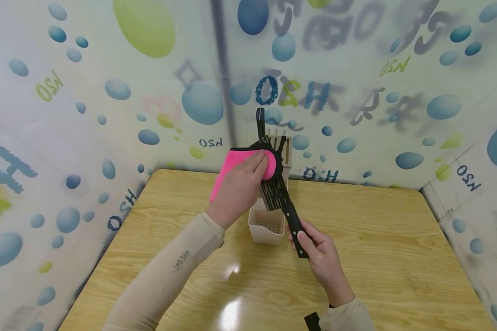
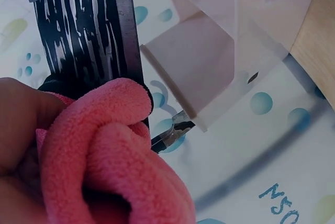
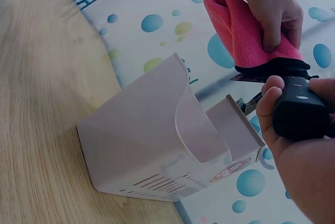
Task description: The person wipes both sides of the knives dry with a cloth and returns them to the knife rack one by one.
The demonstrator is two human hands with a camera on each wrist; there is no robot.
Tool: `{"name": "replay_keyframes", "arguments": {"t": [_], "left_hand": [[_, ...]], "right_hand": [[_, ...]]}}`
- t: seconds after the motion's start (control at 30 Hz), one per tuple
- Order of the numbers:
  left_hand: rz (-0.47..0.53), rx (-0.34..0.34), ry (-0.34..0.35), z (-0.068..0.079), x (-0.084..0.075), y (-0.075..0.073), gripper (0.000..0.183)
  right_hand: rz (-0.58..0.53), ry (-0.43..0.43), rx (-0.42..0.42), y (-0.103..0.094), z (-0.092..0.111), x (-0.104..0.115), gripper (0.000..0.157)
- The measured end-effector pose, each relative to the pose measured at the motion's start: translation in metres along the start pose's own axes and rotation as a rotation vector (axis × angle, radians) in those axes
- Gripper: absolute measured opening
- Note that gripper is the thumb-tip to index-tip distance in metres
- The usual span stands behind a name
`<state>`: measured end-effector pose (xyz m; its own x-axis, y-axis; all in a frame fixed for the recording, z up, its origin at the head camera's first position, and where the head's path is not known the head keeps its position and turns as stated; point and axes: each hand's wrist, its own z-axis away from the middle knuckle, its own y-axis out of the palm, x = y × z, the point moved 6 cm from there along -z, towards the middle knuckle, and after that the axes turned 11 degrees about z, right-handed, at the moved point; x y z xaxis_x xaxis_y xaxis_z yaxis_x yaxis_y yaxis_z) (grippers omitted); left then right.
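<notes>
My right hand (image 1: 320, 253) grips the black riveted handle of a cleaver (image 1: 275, 195), its wide blade slanting up and left over the table. Black and silver streaks run across the blade, which shows close up in the left wrist view. With my left hand (image 1: 241, 186) I hold a fluffy pink cloth (image 1: 220, 180) with black edging, and my fingers press it against the upper part of the blade. In the right wrist view the cloth (image 3: 235, 30) is pinched between thumb and fingers, and it hides the far end of the blade.
Below and behind the cleaver, a pale knife holder (image 3: 141, 135) with a slotted back stands on the wooden table (image 1: 389, 248). A black handle (image 1: 260, 122) juts up from it, beside another dark utensil. Patterned sheeting (image 1: 339, 92) walls the table's back and sides.
</notes>
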<state>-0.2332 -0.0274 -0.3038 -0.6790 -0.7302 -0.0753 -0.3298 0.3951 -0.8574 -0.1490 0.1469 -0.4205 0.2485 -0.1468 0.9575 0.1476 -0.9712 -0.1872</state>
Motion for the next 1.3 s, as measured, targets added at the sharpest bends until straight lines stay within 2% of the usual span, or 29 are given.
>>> {"name": "replay_keyframes", "arguments": {"t": [0.2, 0.43, 0.83, 1.3], "left_hand": [[-0.051, 0.064, 0.015, 0.002, -0.007, 0.004, 0.049], [-0.052, 0.068, 0.056, 0.006, -0.017, 0.006, 0.049], [-0.126, 0.091, 0.122, 0.011, -0.031, 0.011, 0.044], [-0.19, 0.088, 0.199, 0.019, -0.042, 0.02, 0.042]], "right_hand": [[0.007, 0.067, -0.009, -0.001, 0.0, -0.005, 0.039], [0.018, 0.069, -0.016, 0.0, -0.002, -0.006, 0.038], [-0.003, 0.1, -0.032, 0.001, -0.004, -0.005, 0.04], [-0.079, 0.146, -0.06, 0.001, -0.005, 0.002, 0.042]]}}
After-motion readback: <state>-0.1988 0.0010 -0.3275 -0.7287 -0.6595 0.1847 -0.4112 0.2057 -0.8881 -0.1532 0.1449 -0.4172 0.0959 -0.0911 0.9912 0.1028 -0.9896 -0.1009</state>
